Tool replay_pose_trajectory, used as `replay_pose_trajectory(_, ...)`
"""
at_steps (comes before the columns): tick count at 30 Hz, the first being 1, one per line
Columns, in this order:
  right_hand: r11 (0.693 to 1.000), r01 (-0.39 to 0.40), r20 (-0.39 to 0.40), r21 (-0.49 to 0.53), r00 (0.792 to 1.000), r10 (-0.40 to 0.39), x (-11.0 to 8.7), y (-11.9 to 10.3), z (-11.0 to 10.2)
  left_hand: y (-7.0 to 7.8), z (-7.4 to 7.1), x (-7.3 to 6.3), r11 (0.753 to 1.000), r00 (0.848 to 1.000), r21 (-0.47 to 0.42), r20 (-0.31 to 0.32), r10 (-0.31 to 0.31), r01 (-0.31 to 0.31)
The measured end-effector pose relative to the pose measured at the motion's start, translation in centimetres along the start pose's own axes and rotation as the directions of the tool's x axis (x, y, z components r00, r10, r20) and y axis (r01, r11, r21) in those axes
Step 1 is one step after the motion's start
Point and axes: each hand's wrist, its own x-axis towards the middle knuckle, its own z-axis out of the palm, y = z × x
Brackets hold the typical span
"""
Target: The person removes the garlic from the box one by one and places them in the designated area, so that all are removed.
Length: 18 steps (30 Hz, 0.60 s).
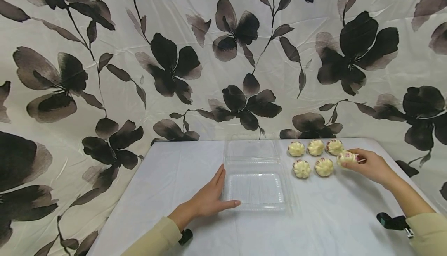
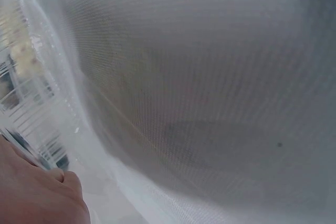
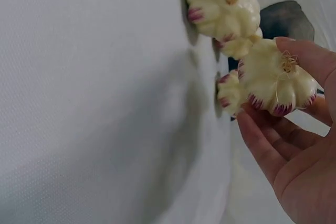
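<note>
A clear plastic clamshell box (image 1: 256, 188) lies on the white table with its lid (image 1: 251, 149) folded back away from me. My left hand (image 1: 209, 196) rests along the box's left side, fingers straight and thumb reaching over the near left corner. In the left wrist view only part of that hand (image 2: 39, 192) shows, beside the ribbed plastic. At the right, my right hand (image 1: 371, 166) pinches a garlic bulb (image 3: 275, 80) between thumb and fingers, root tuft visible. It has cream skin with purple streaks. Several similar garlic bulbs (image 1: 323, 167) sit just left of it, in two rows.
A white cloth covers the table (image 1: 167, 178). Behind it hangs a pale curtain (image 1: 195, 0) with dark flowers, meeting the table's far edge. Black wrist-camera mounts (image 1: 392, 222) show beneath both wrists.
</note>
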Motion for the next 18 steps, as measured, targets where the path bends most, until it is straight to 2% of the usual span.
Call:
replay_pose_trajectory(11, 0.999, -0.037, 0.018, 0.028, 0.999, 0.036, 0.8, 1.9, 0.8, -0.1, 0.1, 0.0, 1.0, 1.0, -0.013, -0.005, 0.0, 0.0)
replay_pose_trajectory(18, 0.998, -0.057, 0.026, -0.001, 0.998, 0.057, 1.3, 3.0, 1.4, -0.1, 0.2, 0.1, 1.0, 1.0, -0.005, -0.01, -0.006, 0.006)
